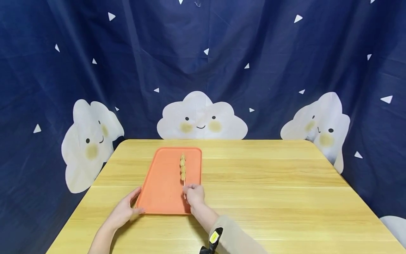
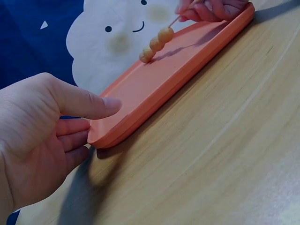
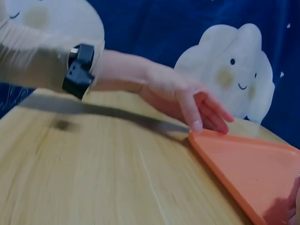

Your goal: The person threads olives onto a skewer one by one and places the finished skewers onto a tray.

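Observation:
An orange rectangular tray (image 1: 161,183) lies on the wooden table. My left hand (image 1: 122,210) holds its near left corner; in the left wrist view the thumb (image 2: 110,105) lies over the rim and the other fingers are outside it. My right hand (image 1: 195,195) pinches the bare stick of a skewer (image 1: 183,167) with several tan, ball-like pieces on it. The skewer points away from me over the right part of the tray. In the left wrist view it slants down towards the tray; whether its far end touches is unclear. Only a sliver of the right hand (image 3: 294,211) shows in the right wrist view.
The wooden table (image 1: 269,187) extends right of the tray. Behind it hangs a dark blue curtain (image 1: 253,42) with white clouds and small triangles. A black device (image 1: 213,241) is strapped to the right wrist, over a beige sleeve (image 1: 238,238).

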Available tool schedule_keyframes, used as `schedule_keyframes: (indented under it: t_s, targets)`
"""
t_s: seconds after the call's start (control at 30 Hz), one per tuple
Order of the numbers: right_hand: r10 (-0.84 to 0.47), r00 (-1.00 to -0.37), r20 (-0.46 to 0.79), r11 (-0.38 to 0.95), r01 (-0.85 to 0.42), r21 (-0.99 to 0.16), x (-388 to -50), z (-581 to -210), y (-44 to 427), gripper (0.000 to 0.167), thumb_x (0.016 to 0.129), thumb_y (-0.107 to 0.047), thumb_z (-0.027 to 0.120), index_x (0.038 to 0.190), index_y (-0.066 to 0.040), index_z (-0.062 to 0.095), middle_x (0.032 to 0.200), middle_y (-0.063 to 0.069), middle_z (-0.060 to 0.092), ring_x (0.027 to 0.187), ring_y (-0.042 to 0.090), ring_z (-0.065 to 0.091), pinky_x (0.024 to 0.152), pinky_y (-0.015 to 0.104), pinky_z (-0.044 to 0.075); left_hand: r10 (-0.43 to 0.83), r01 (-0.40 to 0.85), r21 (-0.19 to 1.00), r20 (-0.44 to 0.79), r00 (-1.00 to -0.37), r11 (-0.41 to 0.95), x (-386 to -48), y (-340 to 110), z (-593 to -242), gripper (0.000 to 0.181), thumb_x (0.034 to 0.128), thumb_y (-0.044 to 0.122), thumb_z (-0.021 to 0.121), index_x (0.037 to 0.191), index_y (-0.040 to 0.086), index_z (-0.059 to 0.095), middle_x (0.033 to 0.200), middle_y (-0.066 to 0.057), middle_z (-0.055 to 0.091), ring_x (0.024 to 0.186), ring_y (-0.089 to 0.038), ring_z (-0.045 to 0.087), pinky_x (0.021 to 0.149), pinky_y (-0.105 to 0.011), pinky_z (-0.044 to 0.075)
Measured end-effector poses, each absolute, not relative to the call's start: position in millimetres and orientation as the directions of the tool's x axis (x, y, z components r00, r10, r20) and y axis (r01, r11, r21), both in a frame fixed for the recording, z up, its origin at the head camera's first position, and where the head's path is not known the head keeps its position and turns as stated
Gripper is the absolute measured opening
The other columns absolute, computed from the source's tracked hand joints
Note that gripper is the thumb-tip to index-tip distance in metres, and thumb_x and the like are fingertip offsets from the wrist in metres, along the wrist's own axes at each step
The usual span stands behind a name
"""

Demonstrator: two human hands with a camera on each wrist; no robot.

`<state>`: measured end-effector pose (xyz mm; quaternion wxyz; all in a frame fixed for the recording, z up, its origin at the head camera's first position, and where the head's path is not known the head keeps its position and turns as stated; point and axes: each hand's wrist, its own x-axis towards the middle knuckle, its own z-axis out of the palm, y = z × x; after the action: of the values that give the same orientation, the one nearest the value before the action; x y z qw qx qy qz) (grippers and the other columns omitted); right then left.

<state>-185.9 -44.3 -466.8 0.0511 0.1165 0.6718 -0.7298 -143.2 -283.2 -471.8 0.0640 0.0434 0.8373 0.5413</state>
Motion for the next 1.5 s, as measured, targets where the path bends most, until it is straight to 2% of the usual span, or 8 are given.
schedule_keyframes:
  t_s: [0.07,0.13,0.2,0.3,0.37,0.43,0.77,1.5]
  targets:
    - [0.072,-0.968,-0.241,-0.064,0.236,-0.97,-186.6,-469.3,-47.7,0.005,0.082,0.001,0.062,0.083,0.006,0.063,0.066,0.004,0.059,0.051,0.009,0.049,0.041,0.019,0.039,0.139,0.008,0.912,-0.054,-0.989,0.41,-142.2,-283.8,-473.0,0.088,0.0738,0.004,0.073,0.14,-0.014,0.018,0.145,-0.031,0.019,0.135,-0.04,0.016,0.103,-0.014,0.018]
    - [0.057,-0.972,-0.229,0.0,0.229,-0.973,-187.4,-470.8,-49.9,0.004,0.081,0.002,0.063,0.081,0.005,0.063,0.064,0.003,0.058,0.05,0.009,0.049,0.041,0.019,0.041,0.131,0.015,0.909,-0.044,-0.99,0.416,-141.7,-284.1,-474.1,0.088,0.0732,0.005,0.074,0.14,-0.014,0.02,0.144,-0.031,0.022,0.134,-0.04,0.018,0.094,-0.004,0.019]
    - [0.05,-0.976,-0.213,0.082,0.217,-0.973,-187.9,-471.3,-51.1,0.002,0.079,0.002,0.065,0.078,0.003,0.063,0.064,0.002,0.058,0.049,0.009,0.051,0.04,0.02,0.044,0.131,0.02,0.908,-0.038,-0.991,0.418,-141.2,-284.1,-474.5,0.087,0.0733,0.005,0.074,0.14,-0.014,0.022,0.143,-0.031,0.024,0.133,-0.04,0.02,0.099,-0.009,0.021]
    - [0.046,-0.984,-0.173,0.217,0.179,-0.96,-187.7,-470.7,-50.9,0.005,0.077,0.002,0.066,0.074,0.001,0.063,0.061,0.002,0.056,0.047,0.01,0.051,0.039,0.023,0.046,0.13,0.023,0.903,-0.037,-0.991,0.429,-140.7,-283.9,-474.3,0.085,0.0733,0.006,0.075,0.139,-0.013,0.024,0.142,-0.032,0.027,0.132,-0.041,0.022,0.107,-0.031,0.021]
    - [0.044,-0.987,-0.153,0.275,0.159,-0.948,-187.7,-470.4,-50.3,0.006,0.076,0.001,0.068,0.072,0.0,0.063,0.059,0.001,0.057,0.044,0.01,0.051,0.038,0.024,0.046,0.134,0.027,0.901,-0.035,-0.99,0.433,-140.3,-283.7,-474.0,0.084,0.0737,0.006,0.074,0.139,-0.013,0.025,0.141,-0.032,0.028,0.132,-0.041,0.023,0.106,-0.045,0.018]
    - [0.029,-0.989,-0.146,0.297,0.148,-0.943,-188.1,-470.1,-50.0,0.008,0.076,0.0,0.068,0.07,-0.001,0.063,0.055,0.002,0.057,0.04,0.009,0.051,0.037,0.024,0.046,0.135,0.03,0.9,-0.033,-0.99,0.436,-140.3,-284.1,-473.9,0.083,0.0741,0.006,0.074,0.139,-0.012,0.026,0.141,-0.032,0.029,0.132,-0.041,0.024,0.105,-0.048,0.018]
    - [-0.028,-0.987,-0.158,0.19,0.15,-0.97,-188.3,-471.3,-57.6,0.012,0.076,0.004,0.066,0.066,-0.001,0.062,0.049,0.005,0.057,0.036,0.009,0.051,0.037,0.026,0.048,0.135,0.005,0.906,-0.058,-0.989,0.424,-139.7,-285.5,-471.1,0.083,0.0754,0.006,0.073,0.14,-0.012,0.024,0.141,-0.032,0.028,0.132,-0.042,0.022,0.106,-0.05,0.016]
    - [-0.089,-0.984,-0.154,0.193,0.134,-0.972,-189.3,-476.2,-62.9,0.004,0.08,0.002,0.066,0.079,0.001,0.063,0.056,0.004,0.059,0.041,0.009,0.052,0.038,0.026,0.048,0.138,-0.012,0.909,-0.076,-0.988,0.416,-141.2,-284.7,-470.2,0.081,0.0766,0.006,0.072,0.14,-0.012,0.025,0.141,-0.032,0.028,0.132,-0.041,0.023,0.106,-0.049,0.017]
